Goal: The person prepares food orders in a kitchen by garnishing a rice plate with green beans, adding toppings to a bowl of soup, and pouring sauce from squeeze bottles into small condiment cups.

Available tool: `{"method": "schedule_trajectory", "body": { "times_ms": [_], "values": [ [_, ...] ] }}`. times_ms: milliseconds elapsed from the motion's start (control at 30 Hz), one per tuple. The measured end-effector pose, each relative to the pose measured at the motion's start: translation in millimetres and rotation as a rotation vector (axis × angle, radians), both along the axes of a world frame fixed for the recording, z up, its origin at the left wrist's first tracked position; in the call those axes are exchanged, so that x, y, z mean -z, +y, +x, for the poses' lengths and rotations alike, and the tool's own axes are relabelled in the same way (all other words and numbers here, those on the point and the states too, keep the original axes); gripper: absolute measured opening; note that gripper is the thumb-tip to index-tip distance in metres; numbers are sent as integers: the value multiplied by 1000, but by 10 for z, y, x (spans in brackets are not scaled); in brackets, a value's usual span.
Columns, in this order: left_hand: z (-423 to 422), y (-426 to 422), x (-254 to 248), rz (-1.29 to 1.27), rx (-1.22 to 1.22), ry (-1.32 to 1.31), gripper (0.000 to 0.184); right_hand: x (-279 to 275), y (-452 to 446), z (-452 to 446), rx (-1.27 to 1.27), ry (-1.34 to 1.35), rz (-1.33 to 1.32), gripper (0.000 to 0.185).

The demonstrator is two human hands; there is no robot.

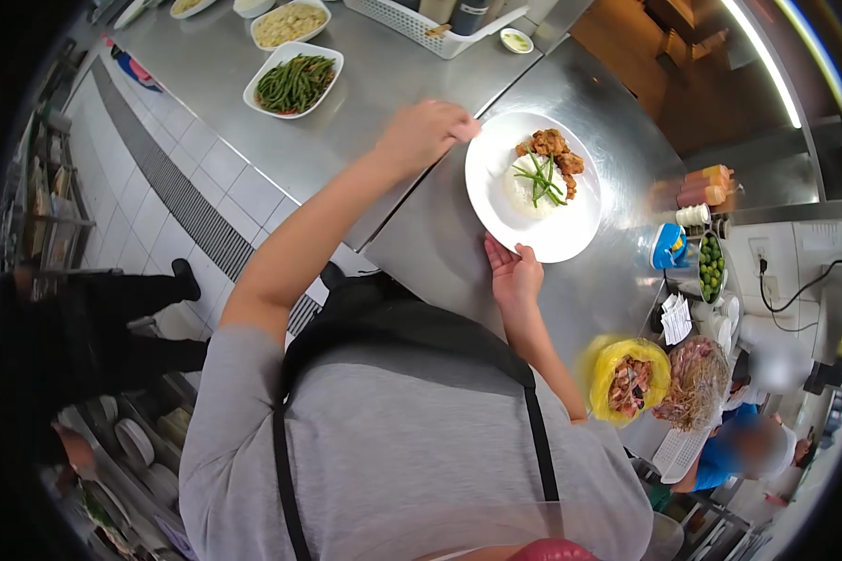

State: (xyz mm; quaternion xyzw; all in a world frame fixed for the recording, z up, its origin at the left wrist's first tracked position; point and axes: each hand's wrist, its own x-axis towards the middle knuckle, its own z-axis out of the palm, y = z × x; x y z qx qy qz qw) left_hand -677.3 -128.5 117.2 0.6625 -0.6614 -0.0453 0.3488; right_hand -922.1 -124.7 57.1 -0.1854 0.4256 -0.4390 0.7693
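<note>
A white plate (585, 229) on the steel counter holds a mound of white rice (529, 198), green beans (544, 178) lying across it and browned, fried-looking pieces (547, 142) beside it. At the plate's upper left rim is my left hand (428, 136), slightly blurred, its fingers closed together; whatever they hold is hidden. My right hand (516, 273) grips the near rim, palm up, with the thumb at the edge and the fingers partly under the plate. A square white bowl of green beans (295, 82) stands to the left of my left hand.
More bowls (290, 25) and a white basket (412, 28) line the counter's far side. A small dish (516, 40) sits near the basket. On the right are sauce bottles (706, 187), limes (711, 266) and a yellow bag (627, 379). People stand at left and lower right.
</note>
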Motion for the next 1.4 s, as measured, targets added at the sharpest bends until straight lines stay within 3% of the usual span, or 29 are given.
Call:
{"method": "schedule_trajectory", "body": {
  "times_ms": [133,200,333,433,533,667,767,833,967,1033,1100,1133,1200,1333,1400],
  "values": [
    [-63,-213,240,-127,178,-158,13,-49,182,57,-65,-10,21,39],
    [-89,-246,350,-47,202,-270,24,-57,266,70,-136,-22,41,39],
    [-43,-249,435,209,167,-294,18,1,335,93,-221,-5,16,34],
    [-34,-172,422,147,227,-488,17,-8,336,113,-201,-12,12,33],
    [11,-82,371,175,259,-331,18,-76,342,105,-212,-5,30,32],
    [224,82,182,238,390,-352,20,-89,360,126,-221,-13,42,32],
    [421,259,-106,187,283,-199,22,-75,363,137,-221,-36,37,33],
    [494,419,-409,232,68,51,20,-89,374,141,-214,-23,42,34],
    [389,541,-316,130,-83,-95,20,-85,382,157,-211,-7,40,34],
    [123,459,30,22,67,-214,11,-68,380,151,-208,2,39,33],
    [-77,438,375,92,255,-527,9,-60,368,147,-210,-2,49,34],
    [-185,455,446,86,263,-526,9,-57,364,142,-206,-11,61,34],
    [-403,542,522,282,480,-278,6,-44,375,120,-194,-18,73,34],
    [-210,606,420,126,537,-240,12,-86,378,109,-205,-41,36,32],
    [65,500,338,-221,335,-271,14,-27,392,101,-178,-48,40,33]
  ]
}}
